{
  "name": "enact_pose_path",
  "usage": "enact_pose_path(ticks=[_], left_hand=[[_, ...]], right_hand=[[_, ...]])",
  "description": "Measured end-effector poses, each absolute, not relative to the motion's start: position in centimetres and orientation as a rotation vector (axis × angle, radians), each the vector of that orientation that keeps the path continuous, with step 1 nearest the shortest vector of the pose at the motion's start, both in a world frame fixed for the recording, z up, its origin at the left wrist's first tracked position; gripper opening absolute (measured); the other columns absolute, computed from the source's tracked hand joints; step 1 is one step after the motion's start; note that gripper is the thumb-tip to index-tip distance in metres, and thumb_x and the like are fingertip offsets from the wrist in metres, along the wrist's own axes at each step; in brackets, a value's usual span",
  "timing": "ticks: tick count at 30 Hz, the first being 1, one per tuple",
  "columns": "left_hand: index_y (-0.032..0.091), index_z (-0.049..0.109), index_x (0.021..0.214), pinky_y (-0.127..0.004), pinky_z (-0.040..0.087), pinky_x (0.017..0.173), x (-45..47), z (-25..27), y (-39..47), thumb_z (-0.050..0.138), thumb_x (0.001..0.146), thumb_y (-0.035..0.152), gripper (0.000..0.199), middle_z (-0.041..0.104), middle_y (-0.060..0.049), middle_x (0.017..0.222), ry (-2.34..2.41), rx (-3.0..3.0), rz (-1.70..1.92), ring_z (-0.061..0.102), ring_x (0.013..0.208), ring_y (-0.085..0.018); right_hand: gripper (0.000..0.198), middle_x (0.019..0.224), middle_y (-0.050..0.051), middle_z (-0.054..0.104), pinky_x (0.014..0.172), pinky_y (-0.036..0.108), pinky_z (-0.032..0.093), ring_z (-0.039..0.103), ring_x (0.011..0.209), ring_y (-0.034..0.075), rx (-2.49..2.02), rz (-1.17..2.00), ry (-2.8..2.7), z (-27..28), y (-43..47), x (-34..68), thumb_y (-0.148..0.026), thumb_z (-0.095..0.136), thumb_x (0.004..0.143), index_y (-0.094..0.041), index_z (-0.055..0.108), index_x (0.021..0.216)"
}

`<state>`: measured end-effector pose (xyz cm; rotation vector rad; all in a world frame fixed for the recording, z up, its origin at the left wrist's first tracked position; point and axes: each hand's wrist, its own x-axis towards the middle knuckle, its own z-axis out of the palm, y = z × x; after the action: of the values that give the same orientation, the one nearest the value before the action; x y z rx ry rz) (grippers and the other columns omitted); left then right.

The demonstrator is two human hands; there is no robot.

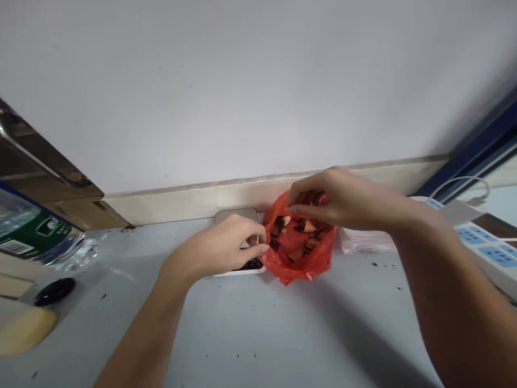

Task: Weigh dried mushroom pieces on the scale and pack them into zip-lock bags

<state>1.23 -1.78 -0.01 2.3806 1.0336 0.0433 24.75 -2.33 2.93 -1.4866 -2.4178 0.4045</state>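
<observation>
A red plastic bag (pixel 294 240) stands with its mouth open on the grey table, close to the wall. Inside lie several brown and pale pieces (pixel 309 226) with dark bits among them. My left hand (pixel 228 242) pinches the bag's left rim between thumb and fingers. At the far rim, my right hand (pixel 323 198) is closed on the thin plastic, its fingertips partly hidden. Behind and below my left hand sits a flat white-edged device (pixel 236 215) with a grey top and a dark front part, mostly covered.
To the left lies a big clear bottle with a green label (pixel 44 229), near a black oval object (pixel 55 291) and a yellow rounded thing (pixel 30 330). White power strips (pixel 480 245) and a clear plastic packet (pixel 365 240) are on the right. A wall (pixel 258 97) rises behind.
</observation>
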Motion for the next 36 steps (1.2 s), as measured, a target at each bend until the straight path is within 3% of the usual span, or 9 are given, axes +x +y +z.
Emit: enact_pose_path(ticks=[5, 10, 19, 21, 25, 28, 30, 34, 36], left_hand=[[0.022, 0.069, 0.098, -0.030, 0.045, 0.068, -1.7, 0.7, -1.0, 0.050, 0.098, 0.038, 0.025, 0.073, -0.003, 0.098, 1.308, 2.235, -0.136, 0.065, 0.082, -0.020], [0.027, 0.064, 0.128, -0.032, 0.048, 0.075, -3.5, 0.6, -0.8, 0.053, 0.097, 0.043, 0.036, 0.071, -0.006, 0.120, 1.505, 2.115, -0.311, 0.068, 0.092, -0.023], [0.027, 0.058, 0.141, -0.028, 0.049, 0.070, -3.0, 1.4, -1.8, 0.050, 0.097, 0.044, 0.047, 0.074, -0.006, 0.121, 1.399, 2.102, -0.396, 0.069, 0.086, -0.020], [0.027, 0.060, 0.140, -0.027, 0.049, 0.067, -3.0, 1.4, -1.9, 0.050, 0.096, 0.044, 0.048, 0.074, -0.007, 0.120, 1.393, 2.123, -0.380, 0.070, 0.083, -0.019], [0.025, 0.061, 0.139, -0.027, 0.049, 0.064, -3.0, 1.3, -1.9, 0.050, 0.096, 0.044, 0.049, 0.076, -0.007, 0.115, 1.371, 2.168, -0.341, 0.070, 0.081, -0.020], [0.026, 0.063, 0.137, -0.028, 0.049, 0.069, -3.0, 1.2, -1.9, 0.049, 0.096, 0.044, 0.047, 0.075, -0.008, 0.118, 1.363, 2.201, -0.320, 0.071, 0.089, -0.022], [0.026, 0.063, 0.139, -0.029, 0.050, 0.073, -2.9, 1.2, -1.8, 0.049, 0.097, 0.043, 0.048, 0.074, -0.008, 0.123, 1.369, 2.188, -0.310, 0.071, 0.096, -0.023], [0.026, 0.061, 0.143, -0.033, 0.050, 0.081, -2.9, 1.2, -1.7, 0.050, 0.097, 0.039, 0.049, 0.075, -0.007, 0.123, 1.376, 2.141, -0.283, 0.070, 0.106, -0.027], [0.027, 0.062, 0.143, -0.034, 0.050, 0.083, -3.0, 1.1, -1.7, 0.051, 0.097, 0.038, 0.049, 0.075, -0.007, 0.123, 1.372, 2.146, -0.256, 0.069, 0.109, -0.027]], right_hand=[[0.027, 0.086, -0.003, 0.079, 0.063, 0.026, 0.046, 0.068, 0.072, 0.015, -1.471, 0.532, -2.572, 2.1, -2.2, 21.7, -0.012, 0.060, 0.079, -0.027, 0.080, 0.089], [0.023, 0.071, 0.000, 0.073, 0.060, 0.028, 0.042, 0.063, 0.065, 0.016, -1.444, 0.430, -2.567, 0.6, -1.9, 20.7, -0.016, 0.054, 0.086, -0.024, 0.073, 0.076], [0.018, 0.082, 0.001, 0.075, 0.060, 0.027, 0.044, 0.064, 0.071, 0.017, -1.444, 0.390, -2.482, -0.1, -2.0, 21.2, -0.018, 0.053, 0.086, -0.024, 0.070, 0.083], [0.015, 0.077, 0.000, 0.071, 0.058, 0.027, 0.042, 0.061, 0.068, 0.016, -1.438, 0.358, -2.475, -0.2, -2.1, 21.3, -0.016, 0.054, 0.084, -0.024, 0.062, 0.074], [0.026, 0.062, -0.002, 0.057, 0.050, 0.028, 0.032, 0.049, 0.057, 0.015, -1.657, 0.233, -2.467, -0.4, -2.2, 21.8, -0.010, 0.052, 0.075, -0.024, 0.039, 0.058], [0.022, 0.089, 0.001, 0.073, 0.062, 0.029, 0.044, 0.064, 0.079, 0.019, -1.587, 0.321, -2.512, -0.3, -2.1, 22.6, -0.004, 0.047, 0.067, -0.024, 0.056, 0.063], [0.028, 0.102, 0.002, 0.075, 0.070, 0.031, 0.049, 0.067, 0.089, 0.022, -1.490, 0.344, -2.530, -0.2, -2.0, 23.0, -0.004, 0.049, 0.067, -0.025, 0.066, 0.072], [0.022, 0.068, 0.002, 0.064, 0.053, 0.032, 0.039, 0.057, 0.062, 0.020, -1.644, 0.216, -2.450, 0.1, -2.1, 23.6, -0.006, 0.051, 0.069, -0.025, 0.061, 0.063], [0.028, 0.074, 0.001, 0.070, 0.058, 0.032, 0.045, 0.063, 0.069, 0.021, -1.614, 0.240, -2.458, 0.4, -2.3, 23.9, -0.005, 0.051, 0.067, -0.025, 0.069, 0.071]])
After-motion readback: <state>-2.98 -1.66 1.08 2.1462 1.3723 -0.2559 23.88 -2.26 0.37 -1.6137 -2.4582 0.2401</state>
